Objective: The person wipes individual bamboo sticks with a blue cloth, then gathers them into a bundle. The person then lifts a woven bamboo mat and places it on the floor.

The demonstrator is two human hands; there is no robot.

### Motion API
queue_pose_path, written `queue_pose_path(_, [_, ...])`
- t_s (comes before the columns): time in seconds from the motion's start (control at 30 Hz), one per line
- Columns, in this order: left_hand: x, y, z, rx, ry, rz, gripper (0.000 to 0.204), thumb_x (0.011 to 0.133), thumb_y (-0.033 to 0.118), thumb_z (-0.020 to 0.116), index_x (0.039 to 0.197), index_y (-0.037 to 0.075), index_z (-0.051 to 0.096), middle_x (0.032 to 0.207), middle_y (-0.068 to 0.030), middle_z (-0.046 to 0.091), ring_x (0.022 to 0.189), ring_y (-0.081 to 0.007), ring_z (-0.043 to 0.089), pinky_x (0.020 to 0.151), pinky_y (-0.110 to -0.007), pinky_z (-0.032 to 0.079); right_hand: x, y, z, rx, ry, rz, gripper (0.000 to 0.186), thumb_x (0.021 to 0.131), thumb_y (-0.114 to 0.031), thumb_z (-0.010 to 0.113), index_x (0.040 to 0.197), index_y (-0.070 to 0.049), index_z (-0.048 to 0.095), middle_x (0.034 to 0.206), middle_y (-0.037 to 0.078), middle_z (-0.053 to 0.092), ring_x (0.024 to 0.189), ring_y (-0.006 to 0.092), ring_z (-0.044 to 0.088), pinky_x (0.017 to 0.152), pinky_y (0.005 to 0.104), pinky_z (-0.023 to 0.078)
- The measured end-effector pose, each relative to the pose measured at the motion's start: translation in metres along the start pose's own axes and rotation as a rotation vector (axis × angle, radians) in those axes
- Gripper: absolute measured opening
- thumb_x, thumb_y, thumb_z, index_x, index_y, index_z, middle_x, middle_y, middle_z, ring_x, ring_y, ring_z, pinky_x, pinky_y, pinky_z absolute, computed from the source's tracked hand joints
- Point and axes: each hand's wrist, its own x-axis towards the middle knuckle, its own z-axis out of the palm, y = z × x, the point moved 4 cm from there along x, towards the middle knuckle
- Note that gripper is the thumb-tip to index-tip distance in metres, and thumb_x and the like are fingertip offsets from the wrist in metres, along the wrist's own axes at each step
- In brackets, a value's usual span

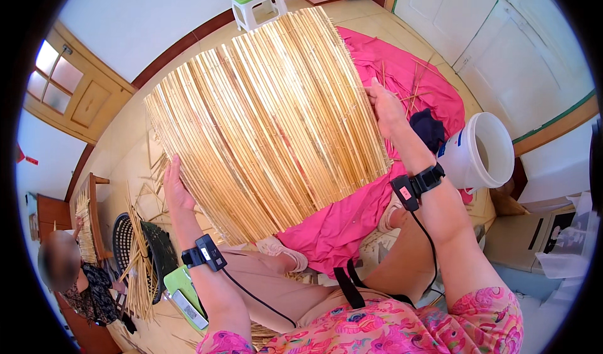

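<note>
A broad mat of straight, pale-yellow reed stalks, bound side by side with thin ties, spreads in front of me. My left hand lies along its left edge, fingers stretched out and touching the stalks. At the right edge, my right hand has its fingers closed on the mat's rim. Part of that grip is hidden. Each of my wrists carries a black strap with a small box and a cable. Beneath the mat's right side spreads a bright pink cloth, and my shoe shows by its lower edge.
A white bucket and dark cloth are at right, near loose stalks. A green-topped stool stands beyond the mat. At left are a black basket, reeds and another person by a wooden bench.
</note>
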Motion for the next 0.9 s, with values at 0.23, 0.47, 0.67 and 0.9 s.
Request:
queue_pose_path(0.23, [0.004,0.001,-0.011,0.008,0.029,-0.031,0.037,0.088,0.023,0.056,0.114,-0.004,0.051,0.105,-0.0138,0.060,0.089,-0.0221,0.062,0.073,-0.033,0.054,-0.002,0.003,0.009,0.036,-0.065,0.021,0.052,0.093,-0.040,0.038,0.106,0.006,0.056,0.093,0.013,0.064,0.078,0.0169,0.060,0.072,0.0291,0.047])
queue_pose_path(0.47, [0.006,0.000,-0.012,-0.018,0.000,-0.074,0.038,0.088,0.024,0.056,0.114,-0.004,0.051,0.106,-0.0142,0.060,0.090,-0.0228,0.062,0.074,-0.034,0.054,0.001,0.005,0.007,0.052,-0.073,0.010,0.052,0.093,-0.041,0.038,0.106,0.005,0.057,0.092,0.013,0.064,0.078,0.0171,0.059,0.072,0.0293,0.047])
queue_pose_path(0.67, [0.002,0.006,-0.008,-0.049,0.034,0.040,0.034,0.089,0.021,0.055,0.114,-0.001,0.051,0.104,-0.0131,0.060,0.090,-0.0229,0.062,0.074,-0.034,0.054,-0.012,-0.005,0.015,-0.222,-0.097,-0.045,0.048,0.093,-0.039,0.041,0.106,0.005,0.057,0.094,0.012,0.063,0.080,0.0176,0.058,0.074,0.0290,0.046])
queue_pose_path(0.9, [-0.026,0.006,0.054,0.278,-0.006,0.453,0.023,0.088,0.015,0.057,0.104,0.000,0.054,0.094,-0.0062,0.060,0.081,-0.0116,0.057,0.072,-0.024,0.048,-0.006,0.011,0.023,-0.664,0.011,-0.244,0.058,0.087,-0.045,0.052,0.121,0.002,0.048,0.111,0.014,0.055,0.096,0.0228,0.054,0.081,0.0333,0.044])
